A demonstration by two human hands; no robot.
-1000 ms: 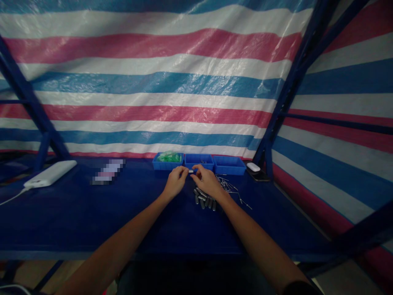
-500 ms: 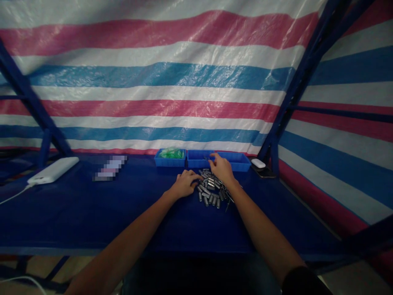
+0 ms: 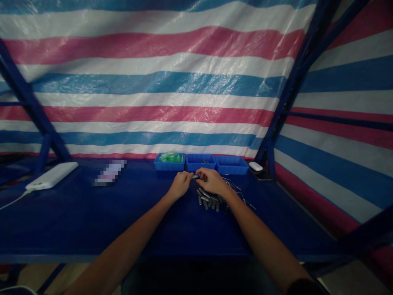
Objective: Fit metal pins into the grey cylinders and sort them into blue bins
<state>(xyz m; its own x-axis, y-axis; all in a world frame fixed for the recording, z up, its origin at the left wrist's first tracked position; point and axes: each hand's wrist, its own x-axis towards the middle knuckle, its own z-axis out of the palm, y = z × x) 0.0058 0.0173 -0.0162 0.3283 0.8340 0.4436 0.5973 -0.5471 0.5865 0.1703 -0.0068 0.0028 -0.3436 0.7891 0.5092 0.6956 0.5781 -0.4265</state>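
My left hand [image 3: 181, 184] and my right hand [image 3: 210, 180] meet over the blue table, fingers closed in a pinch. Between their fingertips is a small grey metal cylinder [image 3: 195, 176], gripped from both ends. Below my right hand lies a pile of similar grey metal cylinders [image 3: 211, 202], partly covered by that hand. Thin metal pins [image 3: 236, 186] are scattered to the right of the hand and wrist. Just behind the hands stands the middle blue bin [image 3: 201, 168], with a few small dark pieces inside.
A left blue bin [image 3: 170, 166] holds green plastic pieces; a right blue bin [image 3: 231, 170] stands beside the middle one. A white case [image 3: 256, 166] rests on a dark phone [image 3: 261, 175]. At left are a white power bank [image 3: 52, 176] with a cable and a blurred-out item [image 3: 109, 172].
My right hand has come back from the middle bin toward my left hand. My left hand has left the pile's edge, and both now pinch one metal cylinder. The view has tilted slightly upward.
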